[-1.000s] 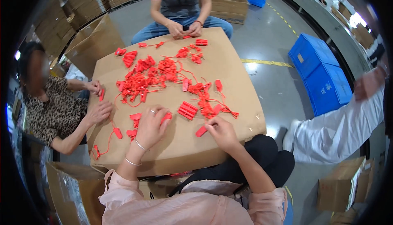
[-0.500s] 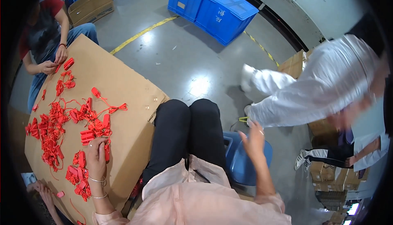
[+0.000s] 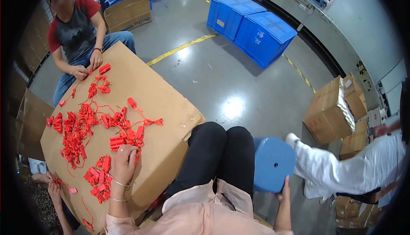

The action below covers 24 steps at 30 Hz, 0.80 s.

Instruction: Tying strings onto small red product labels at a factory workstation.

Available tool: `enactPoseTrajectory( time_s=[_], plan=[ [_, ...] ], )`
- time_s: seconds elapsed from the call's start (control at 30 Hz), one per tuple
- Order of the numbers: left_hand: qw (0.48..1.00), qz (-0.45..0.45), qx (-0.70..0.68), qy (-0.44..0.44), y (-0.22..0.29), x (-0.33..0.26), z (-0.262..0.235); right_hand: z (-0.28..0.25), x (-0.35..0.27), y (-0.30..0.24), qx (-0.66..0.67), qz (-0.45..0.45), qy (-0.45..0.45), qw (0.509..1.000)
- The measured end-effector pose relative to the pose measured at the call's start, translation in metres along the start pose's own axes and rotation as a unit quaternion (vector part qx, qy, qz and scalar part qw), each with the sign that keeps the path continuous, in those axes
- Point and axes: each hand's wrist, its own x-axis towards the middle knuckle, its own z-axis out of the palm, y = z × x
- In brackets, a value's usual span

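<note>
On the cardboard-topped table [image 3: 166,89] to my left lie heaps of small red plastic pieces [image 3: 79,126] with tangled red cords. My left hand [image 3: 125,162] rests among them with its fingers curled. A red piece shows at its right edge; what the fingers hold is mostly hidden. Right above that hand are several red pieces lined up side by side [image 3: 117,143]. Beside my right thigh is a blue plastic stool [image 3: 273,162] with a hole in its seat. My right hand [image 3: 283,191] grips its near right edge, thumb along the side and fingers underneath.
Across the table a person [image 3: 79,34] handles red pieces; another person's hands [image 3: 53,183] work at the left edge. Someone in white trousers [image 3: 346,162] stands close beyond the stool. Blue lidded crates [image 3: 265,38] stand ahead, cardboard boxes [image 3: 326,111] at right.
My right hand has gone from open above the stool to gripping its edge, and the stool appears raised and tilted. The person in white trousers has moved. My left hand stays by the red pieces.
</note>
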Motion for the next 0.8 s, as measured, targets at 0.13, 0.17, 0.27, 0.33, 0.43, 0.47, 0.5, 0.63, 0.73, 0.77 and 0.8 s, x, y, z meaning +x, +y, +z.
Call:
enactPoseTrajectory(
  time_s=[0.13,0.17,0.27,0.33,0.43,0.47,0.5,0.63,0.73,0.77,0.8],
  plan=[
    [1.000,0.000,0.008,-0.007,-0.001,0.003,0.002,0.107,0.079,-0.098,-0.123,-0.073,0.006,0.990],
    [1.000,-0.004,0.010,-0.001,0.000,0.004,0.002,0.138,0.101,-0.124,-0.169,-0.087,0.002,0.982],
    [1.000,-0.016,0.013,-0.002,0.001,0.004,0.001,0.242,0.164,-0.174,-0.269,-0.157,-0.024,0.950],
    [0.999,-0.034,0.009,0.002,0.000,0.004,0.001,0.324,0.194,-0.189,-0.314,-0.178,-0.053,0.931],
    [0.998,-0.054,0.014,0.000,0.001,0.009,0.001,0.440,0.216,-0.203,-0.383,-0.168,-0.147,0.896],
    [0.999,-0.046,0.004,-0.005,0.000,0.012,0.003,0.469,0.228,-0.205,-0.398,-0.196,-0.160,0.882],
    [0.999,-0.039,-0.006,-0.010,-0.003,0.013,0.005,0.497,0.239,-0.205,-0.413,-0.224,-0.173,0.866],
    [0.998,-0.065,0.016,-0.010,-0.001,0.015,-0.002,0.616,0.181,-0.178,-0.492,-0.216,-0.307,0.786],
    [0.998,-0.068,0.002,-0.015,0.002,0.025,0.000,0.665,0.198,-0.145,-0.431,-0.445,-0.348,0.703],
    [0.997,-0.070,-0.010,-0.022,0.004,0.026,0.000,0.672,0.205,-0.144,-0.427,-0.451,-0.352,0.700],
    [0.997,-0.074,-0.002,-0.013,0.007,0.022,-0.001,0.679,0.210,-0.137,-0.423,-0.447,-0.334,0.714]
  ],
)
